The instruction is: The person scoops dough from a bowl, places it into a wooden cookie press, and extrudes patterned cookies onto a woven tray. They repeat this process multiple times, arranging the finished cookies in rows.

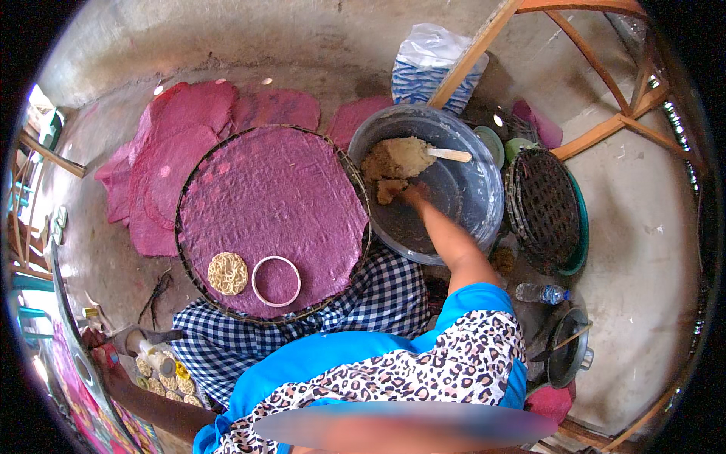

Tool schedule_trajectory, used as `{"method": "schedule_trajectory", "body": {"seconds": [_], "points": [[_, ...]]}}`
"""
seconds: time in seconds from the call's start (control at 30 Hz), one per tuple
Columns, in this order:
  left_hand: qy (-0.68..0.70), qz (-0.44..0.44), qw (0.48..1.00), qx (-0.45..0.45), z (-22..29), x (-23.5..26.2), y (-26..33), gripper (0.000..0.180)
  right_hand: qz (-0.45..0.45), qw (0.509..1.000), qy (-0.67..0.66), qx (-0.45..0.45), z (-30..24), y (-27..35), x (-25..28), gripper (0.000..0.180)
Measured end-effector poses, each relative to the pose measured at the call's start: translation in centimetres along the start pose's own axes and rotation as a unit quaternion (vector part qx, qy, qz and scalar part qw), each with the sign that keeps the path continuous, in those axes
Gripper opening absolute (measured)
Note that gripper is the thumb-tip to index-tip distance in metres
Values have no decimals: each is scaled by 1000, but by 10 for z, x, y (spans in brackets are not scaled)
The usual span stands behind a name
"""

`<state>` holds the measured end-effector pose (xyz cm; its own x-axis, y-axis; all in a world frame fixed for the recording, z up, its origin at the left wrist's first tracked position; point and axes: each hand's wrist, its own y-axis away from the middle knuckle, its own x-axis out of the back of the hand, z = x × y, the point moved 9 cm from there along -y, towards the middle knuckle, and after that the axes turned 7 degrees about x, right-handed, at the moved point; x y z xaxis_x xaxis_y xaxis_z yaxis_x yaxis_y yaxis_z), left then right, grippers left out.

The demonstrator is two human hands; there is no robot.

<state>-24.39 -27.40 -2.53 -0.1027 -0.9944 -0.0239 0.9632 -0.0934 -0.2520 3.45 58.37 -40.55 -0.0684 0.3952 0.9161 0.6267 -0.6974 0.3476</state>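
dough clump (pixel 387 191) touches right hand (pixel 412 194) inside grey basin (pixel 484 216)

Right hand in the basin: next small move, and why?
Probably close the grip of the right hand around the small lump of dough and lift it from the basin: the fingers are at that lump, while the white ring lies unfilled on the pink sheet, beside one noodle round.
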Motion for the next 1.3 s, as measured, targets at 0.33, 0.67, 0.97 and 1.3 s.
{"method": "schedule_trajectory", "body": {"seconds": [0.33, 0.67, 0.97, 1.3], "points": [[-5, -1, 1000, 5, -7, -1, -4, 46, 151, 955, -240, 90, -68, 43, 24, 43], [-10, 1, 1000, 4, -4, 5, -4, 45, 260, 911, -255, 191, -95, 77, 119, 26], [-3, -6, 1000, 16, -11, -6, -10, 45, 40, 987, -69, 139, -83, 69, 62, 35], [-6, -7, 1000, 14, -5, -11, -14, 45, 50, 986, 21, 156, -83, 49, 46, 27]]}}
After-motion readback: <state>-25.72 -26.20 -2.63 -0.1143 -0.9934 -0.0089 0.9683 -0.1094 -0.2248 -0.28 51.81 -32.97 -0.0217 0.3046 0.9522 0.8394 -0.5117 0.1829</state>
